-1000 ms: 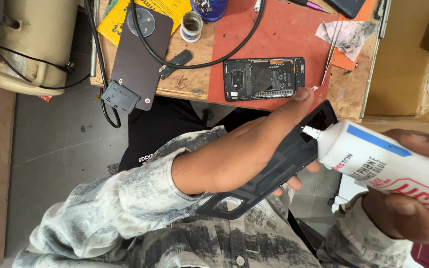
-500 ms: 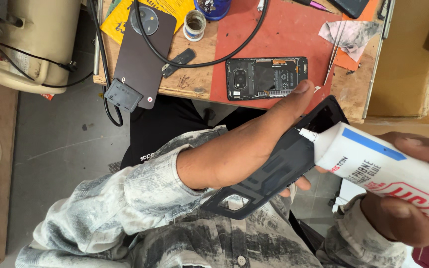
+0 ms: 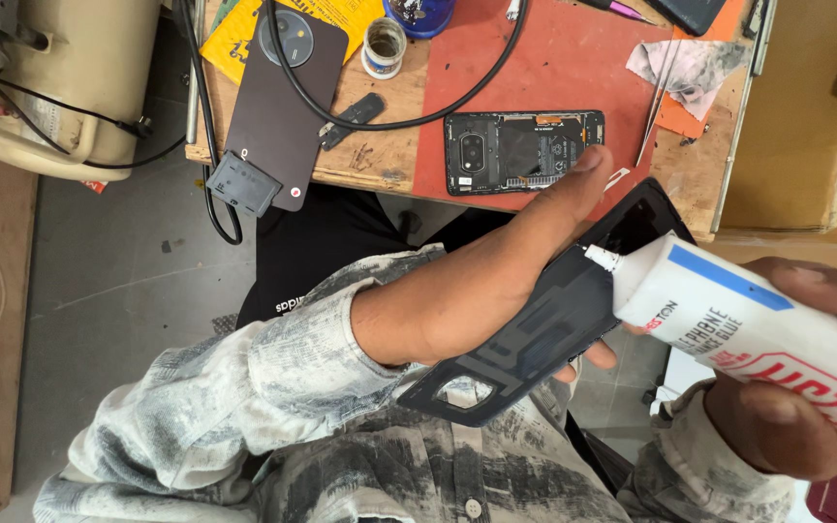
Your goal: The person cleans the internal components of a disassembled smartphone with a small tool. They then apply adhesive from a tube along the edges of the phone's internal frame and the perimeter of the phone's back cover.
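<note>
Opened phone [image 3: 523,152] on bench mat [image 3: 554,68] — back cover [image 3: 544,320] nearer, below.

A white glue tube [image 3: 758,324] with a blue stripe and red lettering lies below-right of the opened phone [image 3: 523,152]; a yellow printed sheet [image 3: 244,29] lies far to its upper left.

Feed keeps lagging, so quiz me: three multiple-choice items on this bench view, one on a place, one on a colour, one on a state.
1. Where does the opened phone lie?
A. on the red mat
B. on the floor
C. in a drawer

2. What colour is the glue tube?
A. all green
B. mainly white
C. black

3. How is the back cover placed?
A. flat on the bench
B. hanging from a cable
C. held in the left hand

Answers: 1 A, it rests on the mat; 2 B, white with blue and red marks; 3 C, the left hand grips it while the right hand brings the nozzle against it.
</note>
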